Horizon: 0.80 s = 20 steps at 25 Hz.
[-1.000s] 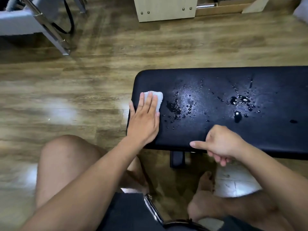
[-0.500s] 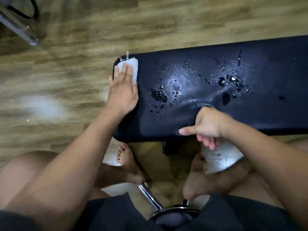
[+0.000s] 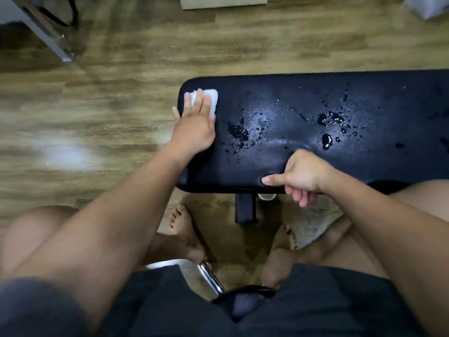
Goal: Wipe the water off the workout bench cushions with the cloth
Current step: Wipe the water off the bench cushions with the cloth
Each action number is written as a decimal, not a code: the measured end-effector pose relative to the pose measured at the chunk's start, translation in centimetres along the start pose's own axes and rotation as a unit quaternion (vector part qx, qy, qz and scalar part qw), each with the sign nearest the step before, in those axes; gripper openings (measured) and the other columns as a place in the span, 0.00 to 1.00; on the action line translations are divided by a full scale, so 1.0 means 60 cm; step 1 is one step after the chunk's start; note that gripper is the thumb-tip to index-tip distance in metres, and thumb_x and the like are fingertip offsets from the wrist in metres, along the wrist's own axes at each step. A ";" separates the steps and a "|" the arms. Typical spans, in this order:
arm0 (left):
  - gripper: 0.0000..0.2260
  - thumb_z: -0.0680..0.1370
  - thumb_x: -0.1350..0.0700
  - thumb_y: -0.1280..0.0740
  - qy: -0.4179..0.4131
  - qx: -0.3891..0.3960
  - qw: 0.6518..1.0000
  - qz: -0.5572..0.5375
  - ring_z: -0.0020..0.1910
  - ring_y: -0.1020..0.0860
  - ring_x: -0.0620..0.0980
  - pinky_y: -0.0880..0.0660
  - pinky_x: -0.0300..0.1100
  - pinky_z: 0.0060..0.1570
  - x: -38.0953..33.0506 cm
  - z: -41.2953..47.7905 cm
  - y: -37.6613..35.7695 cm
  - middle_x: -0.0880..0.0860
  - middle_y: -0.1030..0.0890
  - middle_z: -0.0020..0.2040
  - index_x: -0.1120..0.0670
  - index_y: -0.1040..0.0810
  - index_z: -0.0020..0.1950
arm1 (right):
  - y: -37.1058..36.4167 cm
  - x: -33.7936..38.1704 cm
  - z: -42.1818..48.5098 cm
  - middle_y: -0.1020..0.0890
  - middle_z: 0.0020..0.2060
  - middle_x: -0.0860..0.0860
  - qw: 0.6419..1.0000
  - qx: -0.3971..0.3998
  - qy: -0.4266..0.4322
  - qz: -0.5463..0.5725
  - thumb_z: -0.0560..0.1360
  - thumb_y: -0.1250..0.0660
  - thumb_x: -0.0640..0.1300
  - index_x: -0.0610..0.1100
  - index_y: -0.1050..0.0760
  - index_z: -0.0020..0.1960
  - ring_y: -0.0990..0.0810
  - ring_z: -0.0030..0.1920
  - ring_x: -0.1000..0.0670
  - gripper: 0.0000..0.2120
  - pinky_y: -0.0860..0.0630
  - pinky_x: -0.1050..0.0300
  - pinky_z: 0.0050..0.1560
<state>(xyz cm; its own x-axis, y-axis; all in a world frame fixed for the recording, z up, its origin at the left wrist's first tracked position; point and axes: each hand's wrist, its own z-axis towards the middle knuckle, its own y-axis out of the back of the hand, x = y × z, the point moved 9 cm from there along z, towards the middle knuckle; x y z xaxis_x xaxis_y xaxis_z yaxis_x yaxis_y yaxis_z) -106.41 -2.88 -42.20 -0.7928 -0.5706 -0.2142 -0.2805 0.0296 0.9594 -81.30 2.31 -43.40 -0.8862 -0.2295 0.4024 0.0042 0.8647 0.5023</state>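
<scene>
Four flat left fingers (image 3: 199,100) press cloth (image 3: 213,96) (white) onto cushion (image 3: 315,93); right fingers (image 3: 300,197) curl, empty.

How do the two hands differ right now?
The left hand lies flat, straight fingers pressing the white cloth; the right hand has curled fingers and no cloth. Left sits at a far corner of the black padded bench cushion; right at its near edge. Both touch the cushion.
</scene>
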 end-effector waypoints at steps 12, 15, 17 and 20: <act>0.29 0.81 0.60 0.47 0.056 -0.001 0.997 -0.058 0.78 0.61 0.57 0.58 0.58 0.75 -0.020 -0.225 -0.048 0.53 0.59 0.80 0.55 0.57 0.79 | -0.002 -0.005 0.006 0.19 0.24 0.42 1.000 -0.005 0.003 0.008 0.69 0.28 0.62 0.38 0.22 0.33 0.18 0.24 0.45 0.26 0.27 0.61 0.24; 0.28 0.81 0.60 0.47 0.047 -0.014 0.998 -0.036 0.78 0.59 0.59 0.56 0.61 0.73 -0.012 -0.130 -0.032 0.55 0.57 0.80 0.56 0.55 0.79 | -0.002 -0.004 0.014 0.19 0.23 0.42 1.000 0.020 -0.009 0.002 0.68 0.27 0.61 0.37 0.23 0.33 0.19 0.23 0.44 0.25 0.28 0.61 0.23; 0.26 0.82 0.58 0.49 0.040 -0.004 0.999 -0.026 0.78 0.57 0.61 0.53 0.63 0.73 0.000 -0.046 -0.016 0.56 0.56 0.80 0.57 0.53 0.79 | -0.001 -0.004 0.016 0.19 0.23 0.42 0.999 0.032 -0.017 -0.002 0.68 0.27 0.61 0.37 0.23 0.33 0.19 0.23 0.43 0.26 0.28 0.61 0.22; 0.25 0.83 0.57 0.50 0.045 0.015 0.998 -0.029 0.78 0.58 0.60 0.53 0.63 0.73 0.003 0.042 0.003 0.55 0.56 0.80 0.57 0.54 0.79 | -0.002 -0.001 0.007 0.20 0.23 0.42 0.999 0.030 -0.018 -0.002 0.68 0.27 0.61 0.38 0.24 0.33 0.19 0.23 0.44 0.25 0.28 0.61 0.22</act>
<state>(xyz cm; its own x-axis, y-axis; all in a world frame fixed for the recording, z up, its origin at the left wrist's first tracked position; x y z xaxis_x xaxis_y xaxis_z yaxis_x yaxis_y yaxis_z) -107.95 -0.89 -42.54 -0.7231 -0.6437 -0.2506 -0.3422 0.0188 0.9394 -81.41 2.39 -43.81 -0.9023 -0.2173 0.3723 -0.0257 0.8892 0.4568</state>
